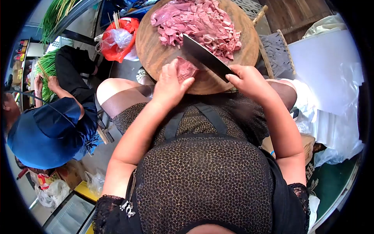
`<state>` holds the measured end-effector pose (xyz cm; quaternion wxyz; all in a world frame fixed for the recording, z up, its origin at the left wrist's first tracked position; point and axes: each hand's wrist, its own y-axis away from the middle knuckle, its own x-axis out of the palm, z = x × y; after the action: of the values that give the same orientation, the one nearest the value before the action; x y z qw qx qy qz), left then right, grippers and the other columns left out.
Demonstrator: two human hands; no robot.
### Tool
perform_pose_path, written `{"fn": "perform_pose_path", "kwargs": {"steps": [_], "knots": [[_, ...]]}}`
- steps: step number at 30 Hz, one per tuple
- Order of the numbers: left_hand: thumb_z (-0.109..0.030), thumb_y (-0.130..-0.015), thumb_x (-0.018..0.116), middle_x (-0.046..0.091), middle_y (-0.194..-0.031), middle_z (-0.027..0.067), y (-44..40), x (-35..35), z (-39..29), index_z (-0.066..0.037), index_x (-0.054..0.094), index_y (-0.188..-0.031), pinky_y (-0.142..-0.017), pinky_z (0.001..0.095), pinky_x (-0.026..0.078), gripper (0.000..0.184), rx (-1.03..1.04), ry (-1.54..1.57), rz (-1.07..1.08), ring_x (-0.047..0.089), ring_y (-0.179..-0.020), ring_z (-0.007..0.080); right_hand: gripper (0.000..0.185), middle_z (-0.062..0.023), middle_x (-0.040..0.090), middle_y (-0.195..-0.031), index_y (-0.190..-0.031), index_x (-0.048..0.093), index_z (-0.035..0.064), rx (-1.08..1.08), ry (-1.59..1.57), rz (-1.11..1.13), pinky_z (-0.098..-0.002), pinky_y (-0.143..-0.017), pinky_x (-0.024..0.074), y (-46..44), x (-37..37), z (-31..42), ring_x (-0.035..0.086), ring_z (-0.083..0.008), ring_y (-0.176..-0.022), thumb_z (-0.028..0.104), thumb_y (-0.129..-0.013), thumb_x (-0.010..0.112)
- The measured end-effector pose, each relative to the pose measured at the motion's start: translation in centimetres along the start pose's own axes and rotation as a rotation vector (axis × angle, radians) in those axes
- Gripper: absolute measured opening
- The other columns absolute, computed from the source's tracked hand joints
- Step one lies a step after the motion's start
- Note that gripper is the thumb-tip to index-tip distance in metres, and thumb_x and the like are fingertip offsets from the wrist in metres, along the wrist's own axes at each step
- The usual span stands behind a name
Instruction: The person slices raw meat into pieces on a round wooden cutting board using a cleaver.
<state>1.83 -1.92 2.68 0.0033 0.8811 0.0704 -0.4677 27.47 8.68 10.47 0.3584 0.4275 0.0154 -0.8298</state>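
A round wooden chopping board [150,43] stands in front of my knees. Sliced pink meat [198,23] is heaped on its far half. At the near edge, my left hand [171,84] is closed around a reddish piece of meat [186,69]. My right hand [249,80] grips the handle of a wide-bladed cleaver [204,56]. The blade slants up and left over the board, its tip by the heap and its lower edge close to the held piece.
A co-worker in blue [46,130] sits at the left, hands on green stalks [47,64]. A red plastic bag [120,43] with thin sticks stands left of the board. Woven chairs [274,52] and a white surface [325,66] are at the right.
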Motion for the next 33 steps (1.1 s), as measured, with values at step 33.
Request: {"fn": "perform_pose_path", "kwargs": {"steps": [33], "knots": [[-0.008, -0.072, 0.073, 0.063, -0.114, 0.0139, -1.5, 1.8, 0.4, -0.006, 0.070, -0.111, -0.091, 0.0435, 0.050, 0.039, 0.442, 0.073, -0.148, 0.060, -0.104, 0.0357, 0.030, -0.0075, 0.060, -0.069, -0.115, 0.066, 0.0053, -0.269, 0.559, -0.151, -0.0368, -0.049, 0.0514, 6.1, 1.4, 3.1, 0.063, -0.0237, -0.058, 0.012, -0.086, 0.061]]}}
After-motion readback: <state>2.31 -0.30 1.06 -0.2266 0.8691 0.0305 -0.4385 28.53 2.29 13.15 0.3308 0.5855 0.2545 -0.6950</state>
